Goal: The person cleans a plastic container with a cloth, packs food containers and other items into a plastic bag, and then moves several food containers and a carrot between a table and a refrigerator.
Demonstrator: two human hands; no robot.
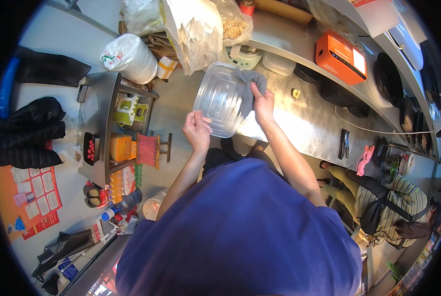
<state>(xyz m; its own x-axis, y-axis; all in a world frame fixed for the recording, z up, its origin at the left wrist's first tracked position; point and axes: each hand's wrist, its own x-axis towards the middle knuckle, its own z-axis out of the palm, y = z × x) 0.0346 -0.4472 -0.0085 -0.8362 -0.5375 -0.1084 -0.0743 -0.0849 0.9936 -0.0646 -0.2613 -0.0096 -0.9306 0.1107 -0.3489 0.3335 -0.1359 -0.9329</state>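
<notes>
A clear plastic food container [215, 98] is held up in front of me, over the near edge of the steel worktable [298, 120]. My left hand [198, 129] grips its lower left edge between thumb and fingers. In my right hand [263, 105] is a grey cloth [247, 92], pressed against the container's right side. The fingers of that hand are partly hidden behind the cloth. Whether the container has a lid on it, I cannot tell.
A steel shelf [279, 42] runs above the worktable and carries an orange box [340, 57]. Below it stand a kitchen scale [246, 57] and another clear container [278, 63]. Black tongs [343, 143] lie farther right, near a seated person [387, 207]. A red woven stool [148, 151] stands left.
</notes>
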